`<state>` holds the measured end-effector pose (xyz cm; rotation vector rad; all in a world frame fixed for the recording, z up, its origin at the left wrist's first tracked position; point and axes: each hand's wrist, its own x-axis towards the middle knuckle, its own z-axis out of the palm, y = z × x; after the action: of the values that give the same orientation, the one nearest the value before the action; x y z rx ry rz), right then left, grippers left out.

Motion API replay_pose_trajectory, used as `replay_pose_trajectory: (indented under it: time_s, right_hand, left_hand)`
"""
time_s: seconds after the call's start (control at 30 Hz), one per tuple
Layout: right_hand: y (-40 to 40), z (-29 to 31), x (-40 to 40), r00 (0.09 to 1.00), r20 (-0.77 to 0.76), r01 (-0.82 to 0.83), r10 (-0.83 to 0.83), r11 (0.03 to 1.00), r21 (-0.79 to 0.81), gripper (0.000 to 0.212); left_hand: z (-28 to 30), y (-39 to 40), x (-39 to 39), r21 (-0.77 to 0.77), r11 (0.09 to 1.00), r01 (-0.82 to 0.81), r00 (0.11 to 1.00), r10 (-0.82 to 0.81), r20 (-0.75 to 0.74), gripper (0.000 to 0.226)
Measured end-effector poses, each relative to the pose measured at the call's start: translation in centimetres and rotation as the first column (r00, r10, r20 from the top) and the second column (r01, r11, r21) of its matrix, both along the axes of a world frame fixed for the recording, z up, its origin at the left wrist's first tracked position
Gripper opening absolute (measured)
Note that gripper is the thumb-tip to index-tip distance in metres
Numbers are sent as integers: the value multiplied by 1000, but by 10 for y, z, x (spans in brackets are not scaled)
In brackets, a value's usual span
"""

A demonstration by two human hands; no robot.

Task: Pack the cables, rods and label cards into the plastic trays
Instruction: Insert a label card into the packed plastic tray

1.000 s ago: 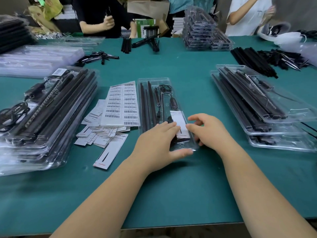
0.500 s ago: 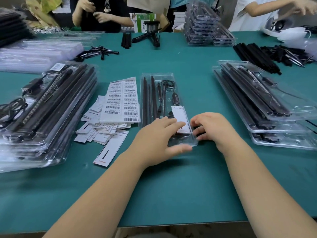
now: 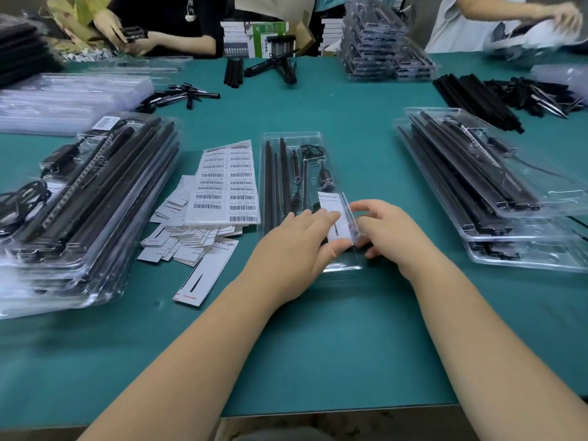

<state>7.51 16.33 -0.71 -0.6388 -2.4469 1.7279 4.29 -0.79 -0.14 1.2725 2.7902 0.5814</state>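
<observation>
A clear plastic tray [image 3: 294, 137] lies lengthwise on the green table straight ahead of me. Inside it are long black rods [image 3: 269, 179], a coiled black cable [image 3: 325, 177] and a white label card [image 3: 331, 205] at the near right. My left hand [image 3: 296, 246] lies flat on the tray's near end, its fingers straight on the card and rods and its thumb along the card's near edge. Fingers of my right hand [image 3: 389, 232] curl round the tray's right rim beside the card.
Stacks of packed trays stand at the left [image 3: 82, 202] and right [image 3: 509, 192]. A barcode sticker sheet [image 3: 226, 183] and loose label cards [image 3: 191, 241] lie left of the tray. Loose black rods [image 3: 477, 100] and more tray stacks [image 3: 375, 43] are at the back, where other people work.
Both hands stay on the tray's near end. My left fingers have slid a little right onto the card, and my right fingers have curled tighter on the rim.
</observation>
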Motion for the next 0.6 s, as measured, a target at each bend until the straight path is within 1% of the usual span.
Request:
replay_pose_trajectory:
  time_s: [0.07,0.13,0.23,0.3,0.4,0.47,0.5,0.53,0.57,0.6]
  right_hand:
    - [1,-3,1,997,-11,-73,74,996,42,32]
    - [3,-5,1,990,-3,-139,140,985,103,31]
    - [6,-7,-2,971,26,-232,236,922,309,30]
    - [7,-7,-3,961,18,-264,276,897,355,29]
    - [8,-7,-3,947,-1,-299,322,881,367,25]
    - [6,-6,-2,954,-8,-281,301,902,329,27]
    - [4,-5,-2,972,-17,-223,235,939,261,29]
    - [3,-3,-2,990,-24,-133,139,979,156,30]
    - [3,0,-3,999,-27,-36,37,999,33,29]
    - [2,3,-3,999,-28,42,-45,996,-79,28]
  left_hand:
    - [2,-1,1,33,999,7,1000,-7,-6,55]
    - [3,0,3,51,998,20,1000,-20,-6,52]
    - [3,-1,4,69,997,25,1000,-25,2,50]
    - [3,-1,4,73,997,23,1000,-23,2,49]
    - [3,-1,3,80,996,24,1000,-24,0,49]
    - [2,0,3,73,997,25,1000,-24,-2,51]
    - [2,0,3,64,998,19,1000,-19,-2,52]
    - [1,0,3,51,999,9,1000,-9,0,54]
    - [0,0,3,33,999,-1,1000,1,3,56]
    - [-1,0,2,15,1000,-7,1000,7,5,59]
